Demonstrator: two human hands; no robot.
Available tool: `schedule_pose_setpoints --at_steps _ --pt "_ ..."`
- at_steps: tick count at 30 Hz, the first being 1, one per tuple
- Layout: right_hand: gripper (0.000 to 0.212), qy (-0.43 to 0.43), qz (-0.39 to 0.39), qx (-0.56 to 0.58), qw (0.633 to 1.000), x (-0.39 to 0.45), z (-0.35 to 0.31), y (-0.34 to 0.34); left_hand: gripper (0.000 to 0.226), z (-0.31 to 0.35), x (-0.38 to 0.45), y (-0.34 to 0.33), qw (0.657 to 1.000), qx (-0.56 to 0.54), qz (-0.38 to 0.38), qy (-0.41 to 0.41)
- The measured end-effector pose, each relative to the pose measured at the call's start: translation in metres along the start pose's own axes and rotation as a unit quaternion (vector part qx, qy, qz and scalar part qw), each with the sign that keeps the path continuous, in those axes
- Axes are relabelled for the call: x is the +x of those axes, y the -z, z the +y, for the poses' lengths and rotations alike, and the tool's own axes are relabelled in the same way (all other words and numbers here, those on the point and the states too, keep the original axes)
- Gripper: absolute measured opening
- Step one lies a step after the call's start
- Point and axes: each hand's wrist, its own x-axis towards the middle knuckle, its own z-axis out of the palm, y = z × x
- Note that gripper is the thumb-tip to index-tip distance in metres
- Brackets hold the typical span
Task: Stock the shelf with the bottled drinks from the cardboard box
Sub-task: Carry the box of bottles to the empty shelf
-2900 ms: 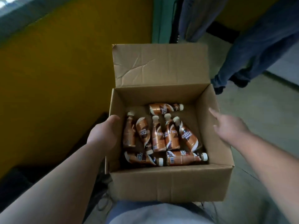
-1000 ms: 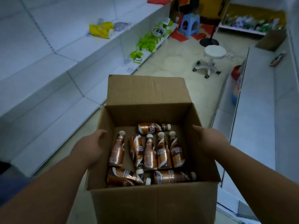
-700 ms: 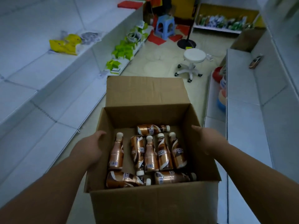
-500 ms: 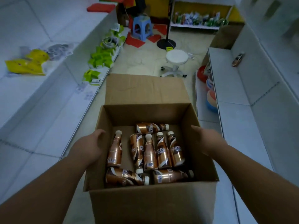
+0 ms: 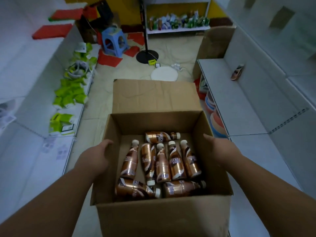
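Observation:
An open cardboard box (image 5: 153, 218) is held in front of me above the aisle floor. Several brown and copper coffee bottles (image 5: 162, 165) with white caps lie flat inside it. My left hand (image 5: 94, 158) grips the box's left wall, thumb over the rim. My right hand (image 5: 220, 151) presses on the right wall, thumb inside. The far flap (image 5: 153, 96) stands open. White shelves run along the right (image 5: 239, 103) and the left (image 5: 34, 151). One lone bottle (image 5: 237, 72) lies on the right shelf.
Green packets (image 5: 70, 94) sit on the left lower shelf. Ahead in the aisle are a white round stool (image 5: 164, 75), a black stand base (image 5: 147, 56), a blue plastic stool (image 5: 113, 41) and red panels. Another cardboard box (image 5: 213, 43) stands at the right shelf's far end. Coloured bowls (image 5: 215, 117) sit low on the right.
My view has swung from a yellow wall into the aisle and keeps turning, so the shelves slid left. Both hands keep the same hold on the box.

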Motion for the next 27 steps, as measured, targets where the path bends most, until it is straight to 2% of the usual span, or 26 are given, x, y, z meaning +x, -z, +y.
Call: schedule_pose_setpoints --at_steps 7,13,16,27 --pt "0.072 -0.062 0.020 -0.013 0.998 0.132 -0.038 0.050 0.066 0.031 0.209 0.040 0.996 0.009 -0.012 -0.084" --pt "0.071 -0.177 0.036 0.051 0.982 0.224 -0.068 0.090 0.066 0.081 0.377 0.093 0.984 0.047 -0.052 -0.165" --pt "0.074 -0.204 0.043 0.057 0.976 0.265 -0.077 0.111 0.066 0.116 0.452 0.118 0.976 0.068 -0.046 -0.200" --pt "0.072 -0.323 0.062 0.122 0.936 0.436 -0.065 0.149 0.069 0.246 0.684 0.120 0.942 0.119 -0.077 -0.304"
